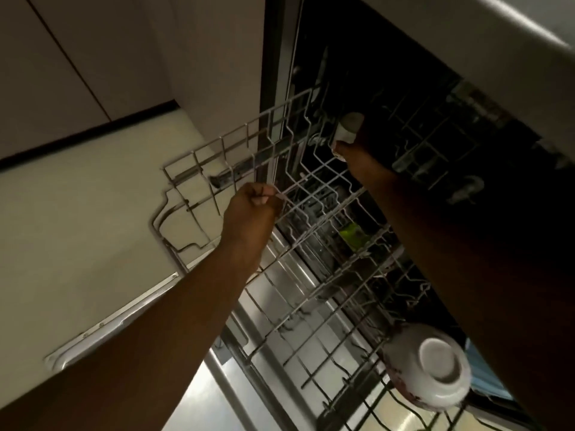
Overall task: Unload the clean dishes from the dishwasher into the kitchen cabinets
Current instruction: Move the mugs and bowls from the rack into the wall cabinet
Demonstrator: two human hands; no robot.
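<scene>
Upper rack [311, 188] pulled partway out of the dishwasher [389, 88], its front corner hanging past the door frame over pale floor [77, 213].

Left hand [252, 206] curled in a fist around a wire at the rack's front edge, arm stretched up from lower left.

Right hand [357, 157] reaches deep into the dark interior, fingers wrapped on a small white cup [348, 129] standing among the rack wires. Cup sits near the rack's back part, just inside the frame.

White bowl [432, 368] upside down at the near right corner of the rack, foot ring facing the camera, just beside the right forearm.

Open door [280, 306] lies below the rack, steel inner face showing. A green item [353, 233] shows through the wires lower down; too dim to identify.

Cabinet fronts [77, 57] stand left, well apart from the rack.
</scene>
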